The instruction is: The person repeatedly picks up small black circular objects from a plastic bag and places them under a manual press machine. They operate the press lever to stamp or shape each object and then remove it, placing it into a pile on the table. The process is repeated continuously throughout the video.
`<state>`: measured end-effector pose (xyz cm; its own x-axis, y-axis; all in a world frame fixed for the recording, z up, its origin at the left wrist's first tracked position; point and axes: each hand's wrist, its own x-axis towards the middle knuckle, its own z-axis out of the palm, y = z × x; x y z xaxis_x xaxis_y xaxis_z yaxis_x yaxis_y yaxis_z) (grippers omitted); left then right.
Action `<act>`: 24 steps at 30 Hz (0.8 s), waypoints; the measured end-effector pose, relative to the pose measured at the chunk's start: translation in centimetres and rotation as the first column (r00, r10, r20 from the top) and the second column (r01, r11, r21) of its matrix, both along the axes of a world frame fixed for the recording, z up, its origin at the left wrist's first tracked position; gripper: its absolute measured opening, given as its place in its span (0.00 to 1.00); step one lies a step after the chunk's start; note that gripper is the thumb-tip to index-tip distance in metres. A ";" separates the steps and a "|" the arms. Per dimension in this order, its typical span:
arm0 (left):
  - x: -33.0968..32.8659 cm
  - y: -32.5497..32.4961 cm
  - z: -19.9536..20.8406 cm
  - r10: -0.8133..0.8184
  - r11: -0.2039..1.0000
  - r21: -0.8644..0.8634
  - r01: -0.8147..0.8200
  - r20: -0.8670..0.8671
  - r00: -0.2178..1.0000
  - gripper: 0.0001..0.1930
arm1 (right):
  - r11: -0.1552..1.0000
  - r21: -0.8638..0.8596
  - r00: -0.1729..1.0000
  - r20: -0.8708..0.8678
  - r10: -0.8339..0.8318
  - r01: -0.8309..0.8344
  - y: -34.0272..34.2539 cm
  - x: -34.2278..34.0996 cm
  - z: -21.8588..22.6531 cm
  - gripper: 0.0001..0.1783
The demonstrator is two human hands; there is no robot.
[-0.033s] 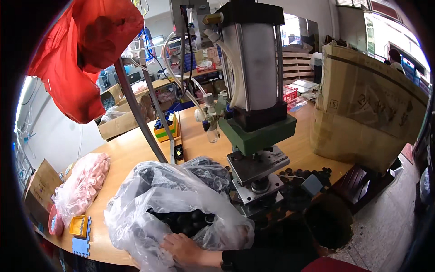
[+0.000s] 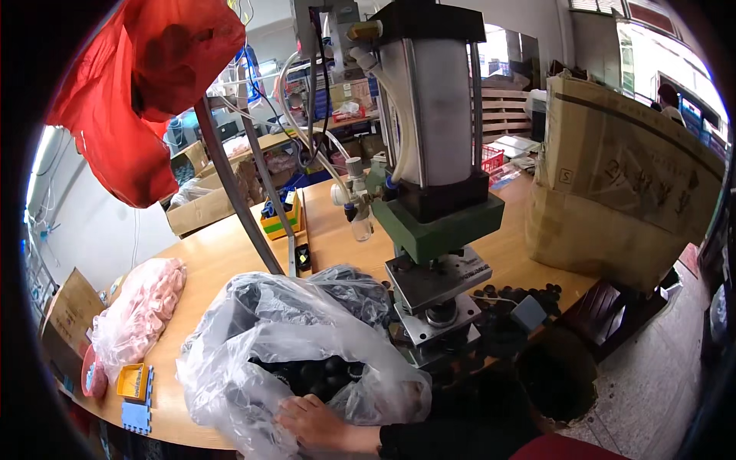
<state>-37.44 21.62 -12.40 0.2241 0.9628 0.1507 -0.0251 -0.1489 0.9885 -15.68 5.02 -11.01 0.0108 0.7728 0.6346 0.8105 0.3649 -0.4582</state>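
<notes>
A: Which of the hands shows?

B: One only, the left hand point(image 2: 313, 423), coming from the lower edge in a dark sleeve. It lies at the mouth of a clear plastic bag point(image 2: 261, 345), fingers spread and resting on the film and the black parts point(image 2: 318, 376) inside. Cannot tell whether it grips any one piece. Right hand not in view.

A: Where does the bag sit?

B: On the wooden bench point(image 2: 230, 253), near its front edge, just left of the press point(image 2: 437, 192). Bag slumped open, crumpled, full of small round black pieces.

A: The press?

B: Upright, pale cylinder on top, green block below, metal plate at its base. Hoses run off its left side. More black pieces point(image 2: 521, 293) are scattered on the bench to the right of its base.

A: Else?

B: Bag of pink pieces point(image 2: 138, 307) far left, small yellow tray point(image 2: 132, 381) near it, cardboard box point(image 2: 621, 192) right, red bag point(image 2: 146, 84) hanging overhead.
</notes>
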 end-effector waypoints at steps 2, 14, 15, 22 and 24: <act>0.5 -0.6 -0.4 0.021 0.999 -0.032 -0.022 -0.035 0.999 0.19 | 0.994 0.086 0.991 0.110 -0.072 0.063 -1.9 0.1 -0.1 0.21; 0.6 -0.4 0.3 0.023 1.000 -0.019 -0.024 -0.090 0.996 0.18 | 0.987 -0.149 0.981 0.190 -0.033 0.062 5.2 0.0 -3.5 0.23; 0.8 -0.2 -0.2 0.020 0.999 -0.032 -0.023 -0.092 0.996 0.18 | 0.973 -0.226 0.967 0.254 0.009 0.051 4.4 0.4 -2.0 0.24; -0.1 -10.9 9.3 0.289 0.832 0.326 -0.449 0.436 0.852 0.11 | 0.994 -0.092 0.995 0.073 0.069 -0.062 -1.9 0.3 1.1 0.41; 1.8 -17.3 10.6 0.039 0.778 0.625 -0.068 0.061 0.997 0.06 | 0.991 -0.101 0.994 0.056 0.097 -0.091 -2.8 -0.9 1.1 0.37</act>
<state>-35.67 4.35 -1.76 0.1543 0.6633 0.7323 -0.0377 -0.7367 0.6752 -16.62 2.19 -9.90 -0.1011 0.8273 0.5525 0.8023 0.3962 -0.4465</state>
